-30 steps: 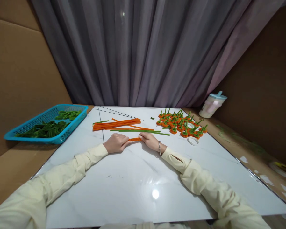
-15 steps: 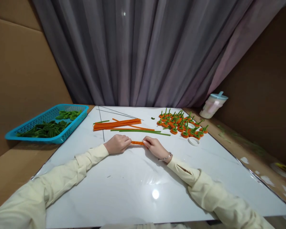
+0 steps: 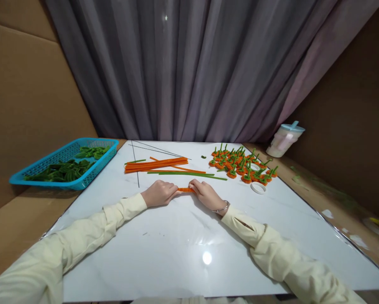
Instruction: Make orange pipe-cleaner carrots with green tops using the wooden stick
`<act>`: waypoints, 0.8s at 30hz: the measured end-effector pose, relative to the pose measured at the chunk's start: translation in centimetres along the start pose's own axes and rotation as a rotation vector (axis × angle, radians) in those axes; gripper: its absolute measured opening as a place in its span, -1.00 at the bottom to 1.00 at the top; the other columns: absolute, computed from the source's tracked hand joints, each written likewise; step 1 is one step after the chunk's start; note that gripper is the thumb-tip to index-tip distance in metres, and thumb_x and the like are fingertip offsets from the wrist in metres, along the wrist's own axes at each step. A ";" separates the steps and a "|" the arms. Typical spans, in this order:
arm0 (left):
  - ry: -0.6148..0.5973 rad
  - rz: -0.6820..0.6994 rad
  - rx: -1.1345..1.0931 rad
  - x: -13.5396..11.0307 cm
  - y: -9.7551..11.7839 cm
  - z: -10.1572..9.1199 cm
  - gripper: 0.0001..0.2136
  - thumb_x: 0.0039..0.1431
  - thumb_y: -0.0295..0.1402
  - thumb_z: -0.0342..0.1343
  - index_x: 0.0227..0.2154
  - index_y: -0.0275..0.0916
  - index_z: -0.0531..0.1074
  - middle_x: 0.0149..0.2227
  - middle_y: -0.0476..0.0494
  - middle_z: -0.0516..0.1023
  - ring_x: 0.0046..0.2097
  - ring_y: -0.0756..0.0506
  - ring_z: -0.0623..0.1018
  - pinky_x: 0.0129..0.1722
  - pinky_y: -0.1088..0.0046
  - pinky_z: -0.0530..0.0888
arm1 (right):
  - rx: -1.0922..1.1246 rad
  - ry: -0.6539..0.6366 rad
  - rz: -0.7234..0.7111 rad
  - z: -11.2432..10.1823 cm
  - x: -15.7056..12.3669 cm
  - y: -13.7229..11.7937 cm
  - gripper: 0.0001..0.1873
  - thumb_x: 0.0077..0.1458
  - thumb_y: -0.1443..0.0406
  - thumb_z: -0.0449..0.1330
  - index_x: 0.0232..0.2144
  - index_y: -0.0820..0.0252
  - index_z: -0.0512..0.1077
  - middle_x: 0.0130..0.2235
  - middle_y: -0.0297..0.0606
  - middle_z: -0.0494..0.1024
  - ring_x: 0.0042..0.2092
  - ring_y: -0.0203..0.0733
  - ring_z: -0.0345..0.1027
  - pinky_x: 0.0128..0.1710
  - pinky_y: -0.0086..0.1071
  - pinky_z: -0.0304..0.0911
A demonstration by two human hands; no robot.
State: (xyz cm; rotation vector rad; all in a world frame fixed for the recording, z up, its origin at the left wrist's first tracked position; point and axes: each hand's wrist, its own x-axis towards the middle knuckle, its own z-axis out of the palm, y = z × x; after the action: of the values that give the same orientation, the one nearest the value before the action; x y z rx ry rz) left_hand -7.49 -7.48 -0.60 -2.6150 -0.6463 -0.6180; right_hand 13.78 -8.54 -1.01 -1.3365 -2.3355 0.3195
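A short orange pipe cleaner piece (image 3: 186,190) lies between my two hands on the white table (image 3: 164,236). My left hand (image 3: 160,194) pinches its left end with fingers closed. My right hand (image 3: 206,194) pinches its right end, a bracelet on the wrist. Only a short stretch of orange shows between the fingertips. Just beyond the hands lie long green pipe cleaners (image 3: 189,174) and a bundle of orange pipe cleaners (image 3: 156,164).
Several small orange-and-green finished pieces (image 3: 242,165) are clustered at the back right, with a white ring (image 3: 258,187) beside them. A blue basket (image 3: 66,162) of green pieces stands at the left. A lidded cup (image 3: 284,139) and thin black wires (image 3: 135,162) are at the back.
My hands have come closer together, so less of the orange piece shows between them. Both hands shifted slightly toward me and to the right.
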 end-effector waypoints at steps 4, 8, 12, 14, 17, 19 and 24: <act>0.019 0.033 0.045 0.0 0.0 -0.1 -0.70 0.27 -0.36 -0.22 -0.56 -0.29 0.22 -0.65 0.00 0.29 -0.62 0.03 0.29 -0.62 0.46 0.04 | 0.272 0.039 0.026 0.0 0.3 0.2 -0.80 0.18 0.24 -0.09 -0.35 0.18 0.29 -0.49 -0.35 0.39 -0.46 -0.29 0.21 -0.39 -0.45 0.07; 0.020 0.039 0.039 0.0 0.1 0.0 -0.70 0.27 -0.37 -0.22 -0.56 -0.29 0.24 -0.64 -0.02 0.29 -0.61 0.02 0.29 -0.62 0.47 0.07 | 0.483 0.054 0.077 0.0 0.4 0.1 -0.80 0.12 0.18 -0.03 -0.39 0.18 0.27 -0.64 -0.47 0.25 -0.57 -0.34 0.06 -0.50 -0.48 0.02; -0.009 -0.224 -0.220 0.2 0.1 -0.1 -0.74 0.24 -0.27 -0.12 -0.46 -0.29 0.34 -0.57 -0.03 0.38 -0.53 0.03 0.35 -0.55 0.53 0.18 | 0.611 0.090 0.155 0.3 0.5 0.1 -0.76 0.07 0.12 0.00 -0.42 0.18 0.26 -0.69 -0.50 0.19 -0.62 -0.36 0.00 -0.56 -0.49 -0.04; 0.024 -0.468 -0.476 0.5 0.0 -0.3 -0.78 0.16 -0.20 -0.01 -0.34 -0.27 0.37 -0.55 0.01 0.38 -0.53 0.05 0.35 -0.52 0.55 0.24 | 0.682 0.116 0.199 0.6 0.7 0.2 -0.74 0.04 0.09 0.01 -0.44 0.18 0.26 -0.71 -0.51 0.17 -0.64 -0.37 -0.02 -0.58 -0.49 -0.06; 0.096 -0.787 -0.929 1.1 0.0 -1.0 -0.70 0.06 -0.14 0.07 -0.25 -0.27 0.36 -0.61 0.09 0.27 -0.62 0.09 0.24 -0.62 0.58 0.21 | 0.869 0.137 0.265 0.9 1.0 0.2 -0.69 -0.03 0.04 0.07 -0.44 0.17 0.24 -0.73 -0.52 0.19 -0.65 -0.40 -0.05 -0.60 -0.49 -0.09; 0.137 -0.887 -1.195 1.6 0.1 -1.5 -0.67 0.07 -0.12 0.06 -0.27 -0.31 0.38 -0.61 0.08 0.24 -0.64 0.10 0.22 -0.68 0.59 0.18 | 0.989 0.137 0.293 0.9 1.1 -0.1 -0.64 -0.08 0.01 0.11 -0.44 0.18 0.23 -0.72 -0.52 0.21 -0.65 -0.40 -0.03 -0.60 -0.50 -0.10; 0.308 -0.918 -1.423 4.0 -0.5 -2.2 -0.62 0.06 -0.09 0.07 -0.34 -0.38 0.45 -0.64 0.05 0.21 -0.62 0.10 0.23 -0.67 0.59 0.18 | 1.281 0.078 0.306 0.8 1.4 -1.7 -0.65 -0.08 0.04 0.16 -0.47 0.20 0.22 -0.65 -0.50 0.23 -0.62 -0.44 -0.02 -0.60 -0.51 -0.13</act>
State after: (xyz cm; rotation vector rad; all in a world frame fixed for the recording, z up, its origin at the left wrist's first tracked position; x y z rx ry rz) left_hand -5.26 -6.69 3.38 -2.9717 -1.7922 -2.4191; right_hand 11.49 -8.14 -0.72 -0.9242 -1.2752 1.4830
